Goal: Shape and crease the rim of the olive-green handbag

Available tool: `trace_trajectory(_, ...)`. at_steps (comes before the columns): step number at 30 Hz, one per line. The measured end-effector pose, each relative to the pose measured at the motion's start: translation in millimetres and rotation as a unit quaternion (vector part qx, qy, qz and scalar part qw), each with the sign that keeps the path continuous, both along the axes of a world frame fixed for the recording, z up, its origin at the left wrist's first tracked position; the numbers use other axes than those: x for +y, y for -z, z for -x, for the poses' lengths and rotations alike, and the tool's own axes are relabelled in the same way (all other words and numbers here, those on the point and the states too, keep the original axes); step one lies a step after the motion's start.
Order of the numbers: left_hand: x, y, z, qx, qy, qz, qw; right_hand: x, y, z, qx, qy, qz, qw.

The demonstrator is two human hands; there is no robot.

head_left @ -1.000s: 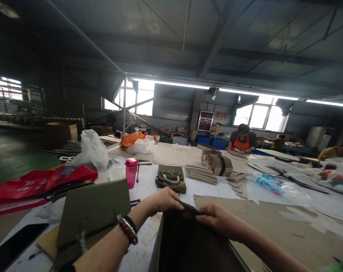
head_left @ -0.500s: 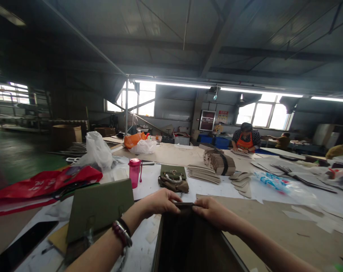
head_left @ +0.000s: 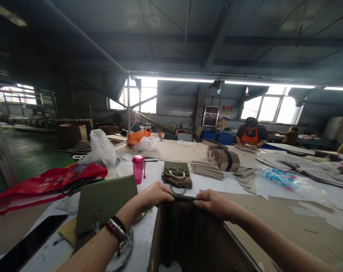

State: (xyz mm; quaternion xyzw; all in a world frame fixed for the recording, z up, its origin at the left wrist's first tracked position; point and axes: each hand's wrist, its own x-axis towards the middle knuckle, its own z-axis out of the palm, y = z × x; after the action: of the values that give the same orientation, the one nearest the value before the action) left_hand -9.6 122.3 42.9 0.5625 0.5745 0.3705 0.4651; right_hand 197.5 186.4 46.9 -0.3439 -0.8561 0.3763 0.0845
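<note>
My left hand (head_left: 157, 194) pinches the far rim of a dark olive bag body (head_left: 199, 230), thumb and fingers closed on the edge. My right hand (head_left: 213, 202) grips the same rim a short way along, so a stretch of dark edge runs between the two. The bag body opens toward me, below and between my hands, its brown-black inside in view; a patch of white shows near the bottom, too little of it to tell what it is. A bracelet (head_left: 117, 228) circles my left wrist.

Just beyond my hands, on the white bench (head_left: 143, 234), sits a small olive-green handbag (head_left: 177, 175) with a pale curved handle. Ahead and left of my left hand stands a pink drinking bottle (head_left: 137, 170). Beside my left forearm an olive-green panel (head_left: 106, 200) leans back, and farther left lie a black phone (head_left: 29, 241) and a red bag (head_left: 60, 181).

Beyond my right hand are a flat stack of grey-brown pieces (head_left: 206, 170), a strapped bundle (head_left: 222, 158) and some fanned-out pieces (head_left: 245, 179). A brown sheet (head_left: 267, 215) spreads to the right of that hand. Well past it, a co-worker in an orange apron (head_left: 250, 136) bends over more pieces.
</note>
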Motion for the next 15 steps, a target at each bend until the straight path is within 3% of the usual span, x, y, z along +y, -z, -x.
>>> trace_trajectory(7, 8.4, 0.8, 3.3, -0.003, 0.000, 0.012, 1.000, 9.6, 3.7, -1.3, 0.010, -0.019, 0.010, 1.000)
trace_trajectory(15, 22.8, 3.2, 2.7, 0.009, -0.019, 0.030, 0.999, 17.6, 7.0, 1.2, 0.015, 0.009, 0.037, 0.999)
